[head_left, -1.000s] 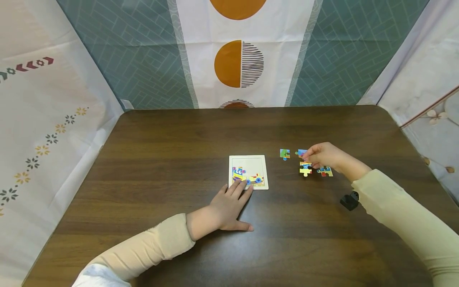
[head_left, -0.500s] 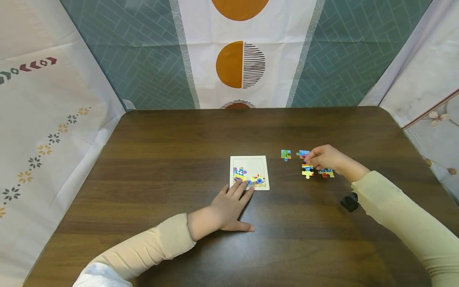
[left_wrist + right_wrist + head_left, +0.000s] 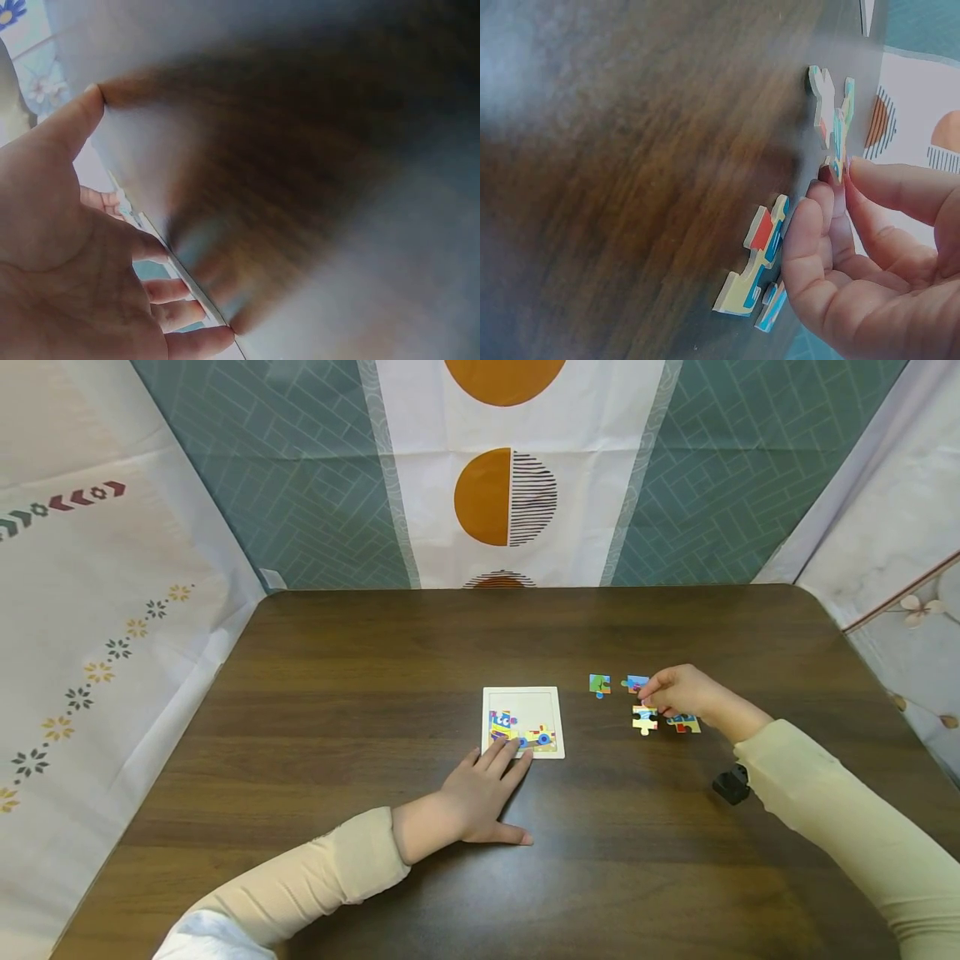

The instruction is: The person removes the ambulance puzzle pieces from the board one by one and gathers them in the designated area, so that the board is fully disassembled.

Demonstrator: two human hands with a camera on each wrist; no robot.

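Note:
In the head view, a white square puzzle tray (image 3: 521, 697) lies on the brown table, with a few joined picture pieces (image 3: 536, 737) along its lower part. My left hand (image 3: 482, 793) rests flat with fingers spread, fingertips over the tray's near edge; the left wrist view shows the fingers (image 3: 196, 345) straight at that edge. To the right, my right hand (image 3: 681, 689) pinches a yellow and blue puzzle piece (image 3: 644, 720) between thumb and fingertips at its far edge. That piece looks tilted, pale in the light. The right wrist view shows the thumb (image 3: 885, 180) against it.
Beside the right hand lie a green puzzle piece (image 3: 599, 684), a blue and pink piece (image 3: 636, 683), and a red, yellow and blue piece (image 3: 686, 724) partly under the hand. A black camera (image 3: 731, 784) is on the right wrist. Patterned cloths (image 3: 322, 485) hang behind the table.
The piece at my right fingertips has shifted slightly toward me and now looks paler and more tilted. My left hand stays on the tray. The whole head view has drifted slightly.

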